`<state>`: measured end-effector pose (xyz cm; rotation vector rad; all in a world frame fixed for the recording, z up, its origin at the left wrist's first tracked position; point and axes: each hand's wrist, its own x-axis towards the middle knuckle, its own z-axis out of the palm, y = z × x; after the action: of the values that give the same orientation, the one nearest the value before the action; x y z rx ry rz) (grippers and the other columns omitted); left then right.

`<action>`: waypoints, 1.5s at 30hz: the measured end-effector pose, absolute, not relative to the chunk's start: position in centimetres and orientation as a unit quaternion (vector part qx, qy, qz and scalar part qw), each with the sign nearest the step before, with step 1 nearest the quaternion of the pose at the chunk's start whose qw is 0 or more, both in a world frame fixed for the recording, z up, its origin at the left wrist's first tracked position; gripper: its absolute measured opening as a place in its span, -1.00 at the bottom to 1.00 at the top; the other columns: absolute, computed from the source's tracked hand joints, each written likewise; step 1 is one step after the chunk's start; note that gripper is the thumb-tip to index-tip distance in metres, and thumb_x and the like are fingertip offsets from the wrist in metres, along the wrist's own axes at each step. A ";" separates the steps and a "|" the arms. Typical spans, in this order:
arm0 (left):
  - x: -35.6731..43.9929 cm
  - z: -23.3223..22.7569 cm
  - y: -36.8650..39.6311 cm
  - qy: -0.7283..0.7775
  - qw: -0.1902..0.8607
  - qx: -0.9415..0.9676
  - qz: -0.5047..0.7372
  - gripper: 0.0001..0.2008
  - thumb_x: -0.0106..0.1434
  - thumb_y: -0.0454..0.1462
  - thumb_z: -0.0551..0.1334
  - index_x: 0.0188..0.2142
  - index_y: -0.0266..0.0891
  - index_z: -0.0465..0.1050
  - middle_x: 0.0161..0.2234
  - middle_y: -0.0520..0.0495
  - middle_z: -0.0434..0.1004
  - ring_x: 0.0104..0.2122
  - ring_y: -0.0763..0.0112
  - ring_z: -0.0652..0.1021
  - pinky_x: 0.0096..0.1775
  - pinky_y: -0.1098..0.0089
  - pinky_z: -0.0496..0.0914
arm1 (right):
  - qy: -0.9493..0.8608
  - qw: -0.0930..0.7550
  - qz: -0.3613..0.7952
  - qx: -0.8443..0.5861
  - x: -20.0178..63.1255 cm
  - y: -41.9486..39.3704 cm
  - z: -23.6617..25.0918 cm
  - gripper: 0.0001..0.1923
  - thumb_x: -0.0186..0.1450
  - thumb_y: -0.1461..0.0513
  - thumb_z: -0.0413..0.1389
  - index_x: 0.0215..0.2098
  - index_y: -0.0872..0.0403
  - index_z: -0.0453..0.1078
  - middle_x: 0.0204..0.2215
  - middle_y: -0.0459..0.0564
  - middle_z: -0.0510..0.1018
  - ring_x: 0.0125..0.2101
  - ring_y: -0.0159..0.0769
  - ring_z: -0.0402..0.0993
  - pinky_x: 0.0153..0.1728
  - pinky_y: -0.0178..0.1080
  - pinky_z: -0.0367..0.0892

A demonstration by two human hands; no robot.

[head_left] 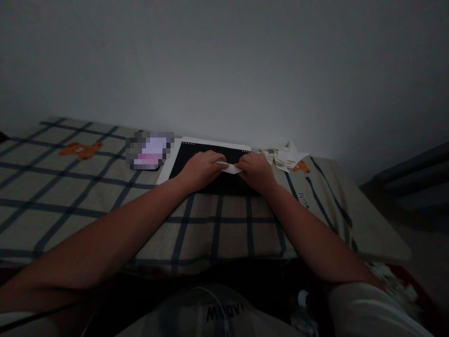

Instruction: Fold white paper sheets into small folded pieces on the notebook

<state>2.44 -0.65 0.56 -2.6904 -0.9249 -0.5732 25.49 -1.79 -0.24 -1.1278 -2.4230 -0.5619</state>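
A small folded piece of white paper [231, 169] lies between my two hands over a black board [182, 159]. My left hand [202, 169] grips its left end, with the fingers closed on it. At the other end, my right hand [257, 169] pinches the same paper. My fingers hide parts of the paper, so its full shape cannot be made out. Under the black board, white sheets [168, 167] stick out at the left and along the back.
A checked cloth [217, 220] with orange bear prints covers the table. Left of the board lies a phone [150, 152] with a lit, blurred screen. Several folded white paper pieces [283, 157] are heaped at the right. A grey wall [224, 70] rises behind the table.
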 end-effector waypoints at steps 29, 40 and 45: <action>2.0 0.5 -0.5 -0.362 0.044 -0.929 -0.065 -0.55 0.35 -0.02 0.04 0.11 -0.13 0.40 0.14 -0.07 0.41 0.09 0.23 0.42 0.07 0.27 0.28 | -0.922 0.216 -0.002 -0.322 25.0 -1.5 -1.7 -0.68 0.39 0.14 -0.02 -0.02 0.07 0.48 -0.05 0.11 0.54 -0.03 -0.14 0.39 -0.04 -0.06 0.29; 1.5 -0.5 0.1 -0.289 0.002 -0.953 -0.093 -0.54 0.39 0.00 -0.01 0.11 -0.14 0.42 0.17 -0.06 0.40 0.13 0.26 0.41 0.12 0.29 0.26 | -0.870 0.240 -0.022 -0.430 25.7 -0.8 -1.9 -0.67 0.34 0.18 0.05 0.02 0.08 0.46 -0.09 0.12 0.55 -0.08 -0.12 0.39 -0.07 -0.06 0.30; 1.7 -0.5 -0.1 -0.262 -0.018 -0.961 -0.085 -0.56 0.36 -0.05 0.07 0.13 -0.14 0.40 0.21 -0.10 0.34 0.18 0.24 0.35 0.14 0.29 0.24 | -0.853 0.246 -0.001 -0.460 26.0 -0.2 -2.7 -0.57 0.29 0.20 0.12 0.12 0.14 0.38 -0.04 0.17 0.53 -0.05 -0.09 0.39 -0.01 -0.03 0.29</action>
<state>1.65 -0.09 -0.54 -3.0545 -0.8311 -0.2685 26.04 -0.15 -2.72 -1.2558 -2.3265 -0.0036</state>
